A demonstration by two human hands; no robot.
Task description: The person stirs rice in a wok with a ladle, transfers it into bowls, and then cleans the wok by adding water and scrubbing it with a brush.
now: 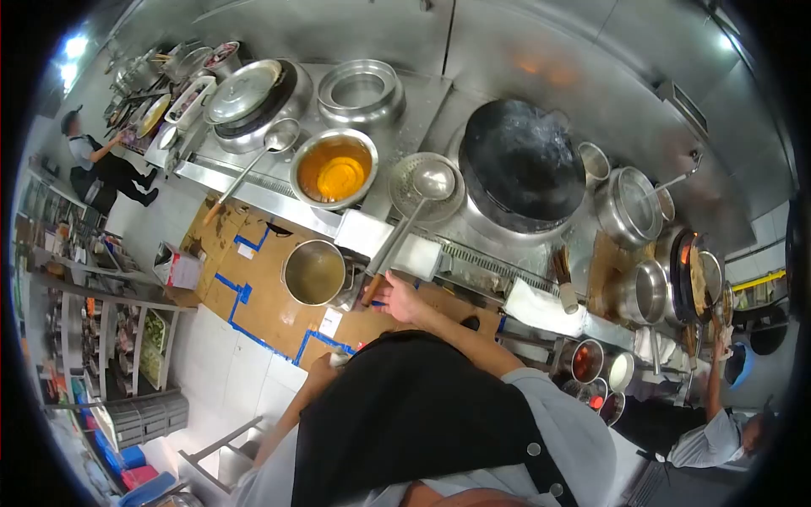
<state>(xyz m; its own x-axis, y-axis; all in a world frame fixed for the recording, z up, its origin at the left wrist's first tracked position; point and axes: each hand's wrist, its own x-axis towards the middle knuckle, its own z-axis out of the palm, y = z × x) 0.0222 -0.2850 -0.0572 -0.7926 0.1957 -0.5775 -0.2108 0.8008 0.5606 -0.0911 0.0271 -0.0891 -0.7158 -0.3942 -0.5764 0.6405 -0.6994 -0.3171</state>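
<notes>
My right hand [400,302] is at the stove's front edge, its thumb and fingers apart beside the wooden handle end of a long ladle [433,180]. The ladle's bowl rests on a round perforated skimmer [400,188], whose handle runs alongside. Lower down, my left hand [320,370] is closed around a small white cloth [340,359], partly hidden by my apron. Right of the skimmer, a large black wok [524,173] gives off steam. A metal pot of cloudy liquid [314,275] stands just left of my right hand.
A bowl of orange oil [334,171] and another ladle [281,135] sit on the stove. Folded white cloths [545,307] lie along its front edge. One co-worker [714,431] stands at the right, another [93,152] at the far left. Shelves [127,338] line the left side.
</notes>
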